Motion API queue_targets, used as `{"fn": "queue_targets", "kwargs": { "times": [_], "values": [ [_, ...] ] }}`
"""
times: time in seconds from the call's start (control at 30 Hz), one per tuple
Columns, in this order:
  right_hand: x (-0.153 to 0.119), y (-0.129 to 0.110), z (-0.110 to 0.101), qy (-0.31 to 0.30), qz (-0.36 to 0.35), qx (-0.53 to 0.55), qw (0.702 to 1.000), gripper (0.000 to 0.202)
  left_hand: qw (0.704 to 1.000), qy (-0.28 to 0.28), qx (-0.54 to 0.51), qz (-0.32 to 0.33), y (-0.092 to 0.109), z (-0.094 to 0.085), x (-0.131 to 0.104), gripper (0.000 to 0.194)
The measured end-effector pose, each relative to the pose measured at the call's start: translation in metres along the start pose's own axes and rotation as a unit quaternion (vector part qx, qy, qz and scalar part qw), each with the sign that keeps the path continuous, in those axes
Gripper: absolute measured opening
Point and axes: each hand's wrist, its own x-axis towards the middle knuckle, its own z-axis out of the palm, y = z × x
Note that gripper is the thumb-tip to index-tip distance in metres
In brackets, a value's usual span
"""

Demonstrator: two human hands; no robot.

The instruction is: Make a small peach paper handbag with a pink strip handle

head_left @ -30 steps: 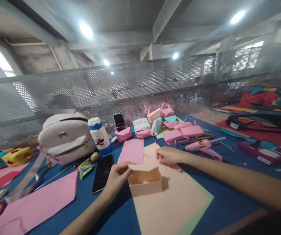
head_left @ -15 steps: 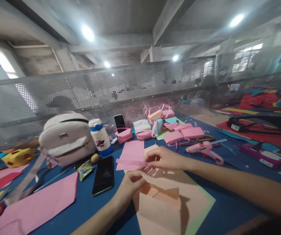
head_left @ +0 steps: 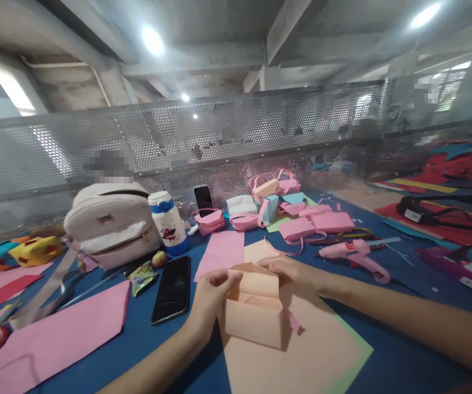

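Note:
A small peach paper box point(head_left: 253, 324) stands with its top open and its back flap raised, on a large peach sheet point(head_left: 301, 364) with a green edge. My left hand point(head_left: 215, 293) pinches the left edge of the raised flap between thumb and fingers. At the flap's far right corner, my right hand point(head_left: 291, 272) has its fingers closed on the paper; its fingertips are partly hidden behind the flap. A short pink paper piece point(head_left: 295, 323) shows at the box's right side. Beyond the hands lies a pink sheet point(head_left: 222, 251).
Left of the box are a black phone point(head_left: 172, 290), a snack packet point(head_left: 142, 277), a bottle point(head_left: 168, 224) and a pale backpack point(head_left: 110, 224). A pink glue gun point(head_left: 355, 254) lies at right. Several small pink paper bags point(head_left: 297, 230) sit behind, before a perforated metal screen point(head_left: 219, 142).
Both hands have left the pink strip at the pink sheet and now hold the peach box's flap. The box has moved away from me, and its flap stands raised.

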Motion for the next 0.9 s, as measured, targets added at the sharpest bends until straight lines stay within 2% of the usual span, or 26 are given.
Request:
{"fn": "queue_targets", "kwargs": {
  "times": [0.2,0.37,0.57,0.63,0.73,0.9],
  "values": [
    [0.006,0.005,0.005,0.053,0.026,-0.05,0.997,0.035,1.0,-0.024,0.002,0.006,0.013,0.005,0.006,0.04],
    [0.009,0.007,0.01,0.1,0.044,-0.044,0.993,0.026,1.0,0.013,-0.023,0.015,0.01,0.003,0.014,0.051],
    [0.003,0.015,0.011,0.098,0.056,-0.014,0.993,0.03,0.995,0.024,-0.091,-0.024,0.006,0.0,0.02,0.093],
    [0.002,0.017,0.011,0.098,0.057,-0.002,0.994,0.029,0.993,0.028,-0.106,-0.052,0.005,-0.002,0.021,0.084],
    [0.001,0.017,0.013,0.091,0.063,0.068,0.992,0.027,0.991,0.022,-0.101,-0.085,0.0,-0.003,0.022,0.05],
    [0.001,0.014,0.019,0.093,0.058,0.158,0.981,0.034,0.987,0.01,-0.119,-0.103,-0.007,0.004,0.016,0.044]
  ]
}}
